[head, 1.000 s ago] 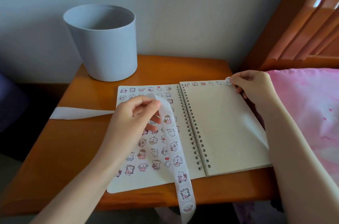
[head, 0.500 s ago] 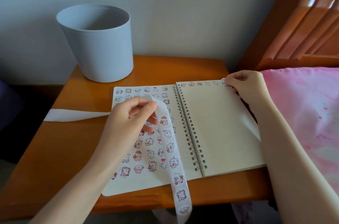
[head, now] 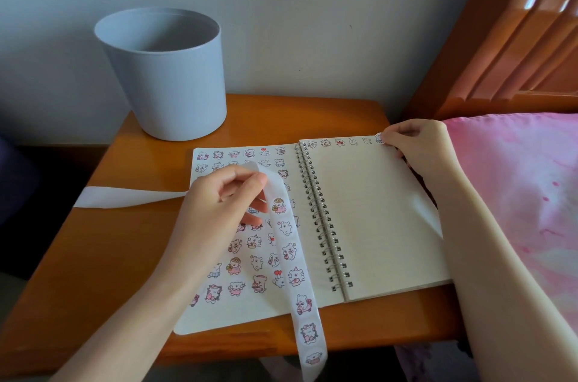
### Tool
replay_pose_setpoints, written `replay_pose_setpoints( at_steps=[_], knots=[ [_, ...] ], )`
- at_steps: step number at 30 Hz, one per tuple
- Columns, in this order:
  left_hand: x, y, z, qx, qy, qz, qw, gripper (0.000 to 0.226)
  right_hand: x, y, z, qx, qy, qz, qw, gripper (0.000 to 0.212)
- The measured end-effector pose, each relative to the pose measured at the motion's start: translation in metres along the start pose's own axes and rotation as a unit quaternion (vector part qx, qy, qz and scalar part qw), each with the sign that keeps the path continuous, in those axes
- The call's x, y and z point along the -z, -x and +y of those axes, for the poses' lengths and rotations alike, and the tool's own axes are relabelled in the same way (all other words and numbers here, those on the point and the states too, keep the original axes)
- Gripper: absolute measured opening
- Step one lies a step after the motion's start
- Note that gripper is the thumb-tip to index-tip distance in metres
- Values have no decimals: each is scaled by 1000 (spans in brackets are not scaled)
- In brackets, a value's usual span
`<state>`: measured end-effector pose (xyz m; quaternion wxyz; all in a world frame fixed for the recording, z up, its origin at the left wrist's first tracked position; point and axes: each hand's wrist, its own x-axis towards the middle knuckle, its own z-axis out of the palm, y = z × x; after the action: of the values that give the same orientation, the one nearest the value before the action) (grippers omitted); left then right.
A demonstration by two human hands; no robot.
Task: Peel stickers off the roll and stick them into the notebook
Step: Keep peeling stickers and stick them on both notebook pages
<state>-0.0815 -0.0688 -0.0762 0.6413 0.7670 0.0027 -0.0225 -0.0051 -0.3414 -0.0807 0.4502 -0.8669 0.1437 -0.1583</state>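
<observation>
Still, little differs from half a second ago. The left hand point(head: 219, 206) stays over the left page with the same grip, thumb and forefinger pinching the sticker strip point(head: 289, 244). The right hand point(head: 413, 143) remains at the upper right corner of the right page, where its curled fingertips hold a small sticker point(head: 379, 138) at the paper's edge.

The notebook point(head: 375, 219) lies open across the middle of the frame on the orange worktop point(head: 119, 250). It is spiral-bound. Its left page is crowded with little pink-and-white cartoon figures, while its right page is cream and bare except for a row of them along the top.

The strip is white. Its printed end hangs down over the worktop's lower edge, and its bare end trails off to the left. A grey pot point(head: 165, 78) stands at upper left, and pink bedding point(head: 516, 193) fills the right.
</observation>
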Motion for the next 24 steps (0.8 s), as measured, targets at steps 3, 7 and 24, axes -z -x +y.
replay_pose_setpoints(
  at_steps=[3, 7, 24],
  knots=[
    [0, 0, 0, 1, 3, -1, 1000, 12, 0, 1, -1, 2, 2, 0, 1000, 8],
    [0, 0, 0, -1, 1, -1, 1000, 11, -1, 0, 0, 0, 2, 2, 1000, 8],
    [1, 0, 0, 3, 5, -1, 1000, 10, 3, 3, -2, -25, -34, 0, 999, 10]
  ],
)
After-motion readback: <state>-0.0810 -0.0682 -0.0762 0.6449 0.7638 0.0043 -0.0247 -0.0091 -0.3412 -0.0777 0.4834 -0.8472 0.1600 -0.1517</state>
